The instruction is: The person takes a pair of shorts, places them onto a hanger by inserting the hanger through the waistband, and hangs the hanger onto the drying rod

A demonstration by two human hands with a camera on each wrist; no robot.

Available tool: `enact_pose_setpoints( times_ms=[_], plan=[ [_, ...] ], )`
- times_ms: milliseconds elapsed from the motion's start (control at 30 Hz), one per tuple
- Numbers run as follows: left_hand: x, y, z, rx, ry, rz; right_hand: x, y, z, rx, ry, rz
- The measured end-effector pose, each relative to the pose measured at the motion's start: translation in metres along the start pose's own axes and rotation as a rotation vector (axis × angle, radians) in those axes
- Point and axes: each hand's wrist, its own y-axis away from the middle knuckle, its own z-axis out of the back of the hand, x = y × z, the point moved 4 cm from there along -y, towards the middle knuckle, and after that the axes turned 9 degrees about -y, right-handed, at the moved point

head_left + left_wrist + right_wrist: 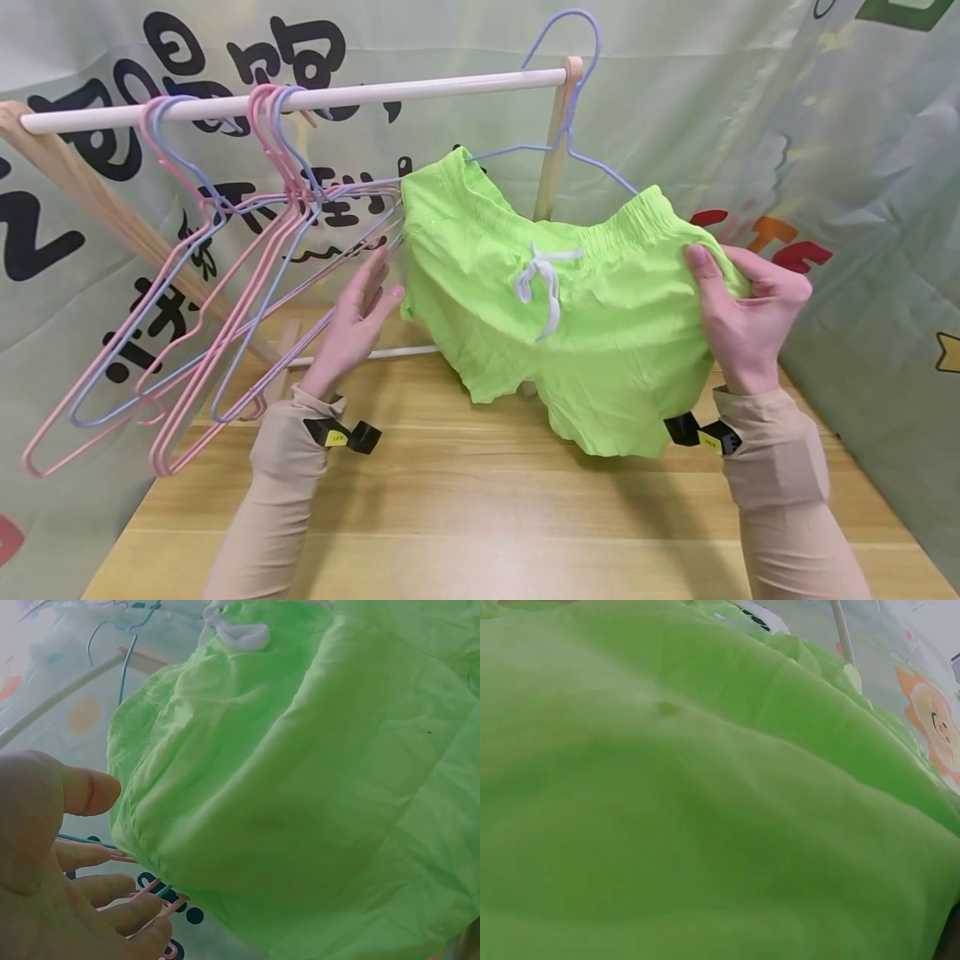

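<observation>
Bright green shorts point(622, 317) with a white drawstring point(546, 275) tied at the waist hang spread out from a blue-purple hanger point(573, 108). The hanger's lower part is hidden inside the waistband. Its hook is beside the right end of the rail; I cannot tell whether it touches it. My right hand point(753, 312) pinches the shorts' right side, thumb in front. At the left side, my left hand point(356, 317) has its fingers extended and spread. In the left wrist view, the thumb point(90, 791) is close to the green fabric. Green cloth point(705, 825) fills most of the right wrist view.
Several pink and blue hangers point(225, 325) hang at the left of a white rail point(420, 92) on a wooden stand point(112, 196). It stands on a wood-grain table point(465, 517). A printed cloth backdrop point(847, 150) surrounds the table.
</observation>
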Motion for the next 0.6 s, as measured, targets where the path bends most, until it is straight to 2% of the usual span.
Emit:
enact_pose_setpoints(
  times_ms=[267,600],
  plan=[
    [0.002,0.002,-0.001,0.021,0.008,-0.012,-0.002,0.001,-0.012,0.029,0.038,-0.044],
    [0.007,0.004,-0.002,0.027,-0.011,-0.027,-0.008,0.01,-0.018,0.084,0.079,-0.032]
  ],
)
